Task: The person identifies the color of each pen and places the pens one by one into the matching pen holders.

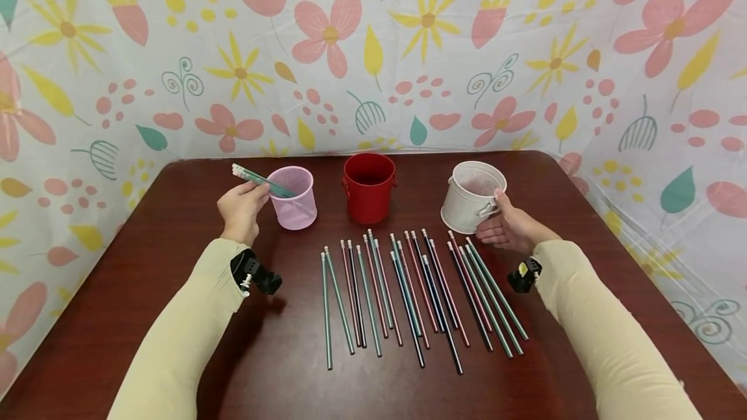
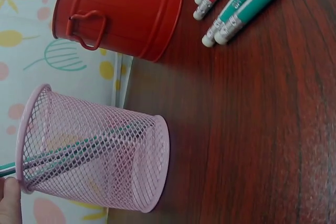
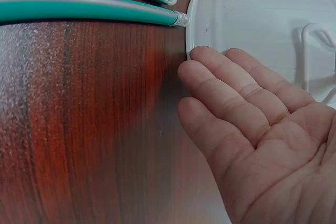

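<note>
My left hand (image 1: 240, 209) pinches a few green pencils (image 1: 252, 177) near their eraser ends at the rim of a pink mesh cup (image 1: 294, 209). Through the mesh in the left wrist view, the pencils (image 2: 79, 148) slant down inside the cup; a fingertip (image 2: 10, 200) lies at its rim. My right hand (image 1: 509, 224) is at the side of a white bucket (image 1: 467, 203), thumb at the upper rim and side handle. In the right wrist view its fingers (image 3: 226, 98) extend loosely beside the bucket's wall (image 3: 252, 24), palm showing.
A red bucket (image 1: 369, 196) stands between the cup and the white bucket. Several green, red and dark pencils (image 1: 373, 303) lie spread in front of the containers on the brown table (image 1: 280, 355). A flowered cloth (image 1: 373, 50) hangs behind the table.
</note>
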A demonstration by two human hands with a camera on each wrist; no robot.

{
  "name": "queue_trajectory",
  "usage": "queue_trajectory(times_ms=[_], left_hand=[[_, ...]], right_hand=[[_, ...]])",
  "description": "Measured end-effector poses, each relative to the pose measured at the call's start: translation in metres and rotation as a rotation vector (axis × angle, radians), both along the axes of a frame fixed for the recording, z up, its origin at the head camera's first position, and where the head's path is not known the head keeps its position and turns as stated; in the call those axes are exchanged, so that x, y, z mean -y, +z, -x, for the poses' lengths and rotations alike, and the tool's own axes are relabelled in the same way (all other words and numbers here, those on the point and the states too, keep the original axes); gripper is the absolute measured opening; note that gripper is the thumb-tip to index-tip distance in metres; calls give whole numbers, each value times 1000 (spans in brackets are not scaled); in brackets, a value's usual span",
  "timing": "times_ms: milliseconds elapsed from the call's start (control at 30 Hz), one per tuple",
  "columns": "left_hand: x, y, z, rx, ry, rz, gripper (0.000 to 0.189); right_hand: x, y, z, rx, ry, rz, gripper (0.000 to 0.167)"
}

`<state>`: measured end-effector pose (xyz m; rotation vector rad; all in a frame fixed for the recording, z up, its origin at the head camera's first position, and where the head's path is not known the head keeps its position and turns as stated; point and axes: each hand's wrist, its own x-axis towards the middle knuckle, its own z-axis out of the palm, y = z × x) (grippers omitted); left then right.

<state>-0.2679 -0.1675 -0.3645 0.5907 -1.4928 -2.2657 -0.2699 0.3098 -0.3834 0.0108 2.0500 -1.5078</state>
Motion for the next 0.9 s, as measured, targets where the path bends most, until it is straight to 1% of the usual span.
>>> queue_trajectory(times_ms=[100, 200, 333, 433, 600, 767, 900], left_hand=[[2, -1, -2, 26, 7, 38, 15], [3, -6, -3, 35, 9, 51, 15], [2, -11, -1, 22, 8, 44, 16], [2, -13, 1, 3, 6, 49, 15], [2, -15, 1, 13, 8, 59, 16], [2, -17, -1, 29, -17, 80, 14], [1, -20, -5, 30, -53, 95, 15]], right_hand=[[1, 0, 0, 1, 3, -4, 109], [2, 0, 0, 1, 3, -3, 108], [2, -1, 0, 0, -5, 3, 108], [2, -1, 0, 1, -4, 8, 108], [2, -2, 0, -1, -5, 6, 108], [1, -2, 0, -2, -8, 4, 109], [1, -1, 1, 6, -6, 1, 108]])
